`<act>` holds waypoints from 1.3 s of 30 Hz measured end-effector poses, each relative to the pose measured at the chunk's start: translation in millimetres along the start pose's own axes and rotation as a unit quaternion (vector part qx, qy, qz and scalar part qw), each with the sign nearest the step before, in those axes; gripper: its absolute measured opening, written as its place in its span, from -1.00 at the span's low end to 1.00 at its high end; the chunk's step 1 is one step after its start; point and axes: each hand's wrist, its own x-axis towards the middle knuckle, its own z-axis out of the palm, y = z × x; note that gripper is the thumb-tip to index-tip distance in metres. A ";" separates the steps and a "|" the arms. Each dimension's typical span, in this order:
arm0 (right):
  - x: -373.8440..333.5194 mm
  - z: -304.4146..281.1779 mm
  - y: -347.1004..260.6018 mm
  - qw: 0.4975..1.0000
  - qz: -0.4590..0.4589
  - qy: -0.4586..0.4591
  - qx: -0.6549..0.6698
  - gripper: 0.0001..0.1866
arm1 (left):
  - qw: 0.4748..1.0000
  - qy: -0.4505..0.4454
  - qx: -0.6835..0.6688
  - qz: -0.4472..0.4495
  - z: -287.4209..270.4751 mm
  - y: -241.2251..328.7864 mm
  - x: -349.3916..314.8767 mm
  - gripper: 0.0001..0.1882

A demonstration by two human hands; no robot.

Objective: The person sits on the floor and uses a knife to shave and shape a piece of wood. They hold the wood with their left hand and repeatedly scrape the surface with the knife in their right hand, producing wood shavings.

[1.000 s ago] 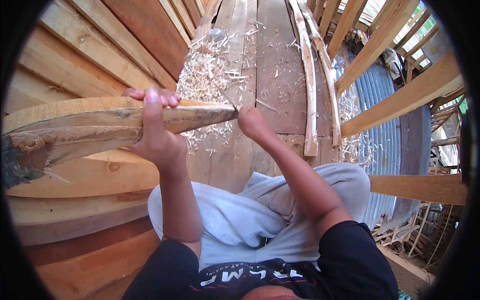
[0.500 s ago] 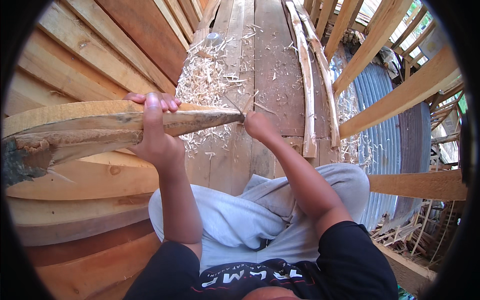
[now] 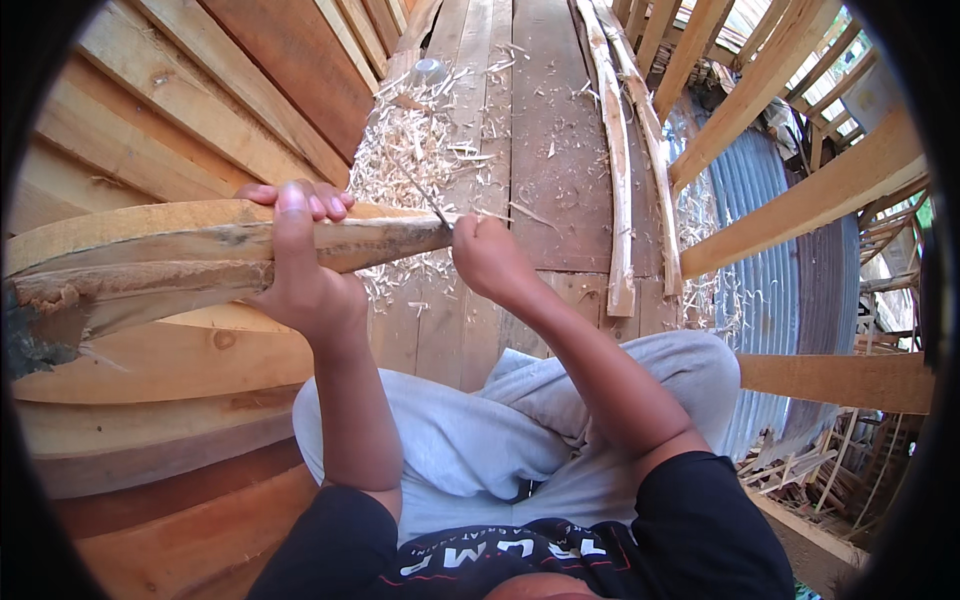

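My left hand (image 3: 312, 255) is closed around a long piece of wood (image 3: 150, 238), thumb over the top and fingers on the far side. The piece runs in from the left edge, tapers to the right, and has rough dark bark at its lower left. At the tapered end is my right hand (image 3: 490, 258), a fist around the handle of a knife (image 3: 430, 203). Its thin dark blade sticks up and left across the wood's edge; the handle is hidden in the fist.
Curled wood shavings (image 3: 405, 150) cover the plank floor (image 3: 555, 150) ahead, with a small clear cup (image 3: 428, 70) among them. Two long pale strips (image 3: 612, 150) lie to the right. Stacked boards (image 3: 160, 350) line the left; wooden posts (image 3: 800, 205) and corrugated metal sheets (image 3: 750, 220) stand at right.
My right hand and the knife have moved left along the tapered end of the wood. The left hand and the wood have shifted slightly left.
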 end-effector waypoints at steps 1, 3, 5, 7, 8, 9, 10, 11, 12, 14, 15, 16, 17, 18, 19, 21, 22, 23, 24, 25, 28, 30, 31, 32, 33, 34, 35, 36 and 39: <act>6.7 5.1 4.6 1.000 0.022 0.003 0.022 -0.44 | 1.000 0.010 0.010 0.007 1.9 -0.7 0.0 -0.83; 12.9 1.9 9.9 0.999 0.004 -0.014 0.040 -0.39 | 0.999 0.032 0.022 0.012 4.7 -0.7 0.3 -0.83; 11.2 4.7 7.1 0.999 0.013 0.015 0.025 -0.39 | 0.998 0.055 0.026 0.008 7.6 1.0 1.9 -0.83; 7.6 3.4 3.5 1.000 0.003 0.029 0.009 -0.39 | 0.998 0.061 0.024 0.009 7.1 -0.4 3.4 -0.83; 4.4 1.0 2.4 1.000 -0.011 0.029 0.001 -0.39 | 0.998 0.064 0.024 0.009 6.8 -2.0 3.1 -0.83; -0.3 0.3 -1.1 0.999 -0.025 0.026 -0.005 -0.39 | 0.998 0.067 0.014 0.003 4.5 -2.4 1.0 -0.82; -10.3 -4.0 -17.7 1.000 -0.029 0.007 -0.011 -0.40 | 0.998 0.070 0.006 0.001 -0.9 -2.2 -0.1 -0.82; -25.5 -11.8 -43.9 0.999 -0.035 -0.015 -0.017 -0.40 | 0.997 0.074 0.000 0.002 -5.9 -0.1 1.8 -0.82; -35.7 -17.2 -55.4 0.998 -0.033 -0.035 -0.027 -0.41 | 0.997 0.070 0.010 0.011 -3.7 1.4 2.8 -0.82; -1.0 2.0 9.2 0.999 0.000 -0.007 0.035 -0.45 | 0.998 0.063 0.019 0.009 14.1 2.2 -6.7 -0.82; 14.0 6.4 35.5 0.999 0.014 0.013 0.029 -0.46 | 0.998 0.056 0.034 0.022 21.3 0.9 -8.9 -0.83; 21.5 4.7 35.1 0.999 0.020 0.029 0.027 -0.46 | 0.998 0.046 0.037 0.033 21.9 0.0 -6.6 -0.83; 23.8 4.4 36.9 0.999 0.031 0.029 0.012 -0.46 | 0.998 0.035 0.040 0.043 21.3 -1.9 -4.7 -0.83; 20.3 1.2 34.5 1.000 0.011 0.017 0.000 -0.47 | 0.997 0.029 0.049 0.045 18.0 -3.1 -7.1 -0.83; 14.8 -2.3 29.0 1.000 -0.010 0.004 -0.011 -0.49 | 0.998 0.031 0.045 0.038 15.0 -1.9 -8.4 -0.83; -0.2 -9.0 2.3 0.999 -0.038 -0.007 -0.013 -0.50 | 0.999 0.032 0.034 0.027 10.7 -0.4 -7.1 -0.83; -14.4 -10.0 -24.5 0.999 -0.046 -0.006 -0.005 -0.50 | 0.999 0.038 0.023 0.028 10.4 -0.2 -4.5 -0.83; -23.3 -6.4 -37.2 0.999 -0.052 -0.011 0.002 -0.49 | 0.998 0.048 0.017 0.028 8.8 1.7 -4.5 -0.83; -16.9 -4.3 -22.3 0.998 -0.060 0.001 -0.013 -0.49 | 0.998 0.059 0.008 0.020 10.2 3.9 -7.3 -0.82; -1.0 -0.7 9.5 0.997 -0.067 0.013 -0.029 -0.50 | 0.996 0.083 0.024 0.008 13.6 5.0 -7.4 -0.82; 36.9 7.7 72.9 0.991 -0.083 0.039 -0.095 -0.48 | 0.998 0.067 0.011 0.010 15.7 -1.6 -3.8 -0.81; 36.6 12.3 74.6 0.997 -0.041 0.047 -0.036 -0.46 | 0.998 0.060 0.016 0.016 13.9 -3.9 -1.6 -0.81; 19.8 11.8 51.1 0.998 -0.048 0.031 -0.029 -0.44 | 0.998 0.065 0.019 0.013 10.1 -1.9 -2.5 -0.81; -6.7 3.3 1.0 0.998 -0.060 0.014 -0.021 -0.43 | 0.997 0.071 0.021 0.016 5.7 0.9 0.2 -0.82; -24.4 -4.6 -22.4 0.998 -0.062 0.004 -0.015 -0.41 | 0.997 0.078 0.016 0.013 6.6 1.2 -0.1 -0.82; -18.2 -3.1 -17.6 0.999 -0.037 -0.003 0.000 -0.43 | 0.996 0.086 0.012 0.010 7.6 0.8 0.5 -0.83; -4.0 0.5 -7.2 1.000 -0.011 -0.011 0.014 -0.45 | 0.995 0.094 0.008 0.007 6.7 0.4 -0.1 -0.83; 6.0 2.3 6.1 0.999 0.014 -0.014 0.026 -0.47 | 0.995 0.097 0.020 0.009 8.2 2.3 -1.7 -0.83; 22.9 12.8 33.6 0.998 0.052 0.038 0.008 -0.41 | 0.995 0.093 0.035 0.028 11.2 -0.7 1.2 -0.84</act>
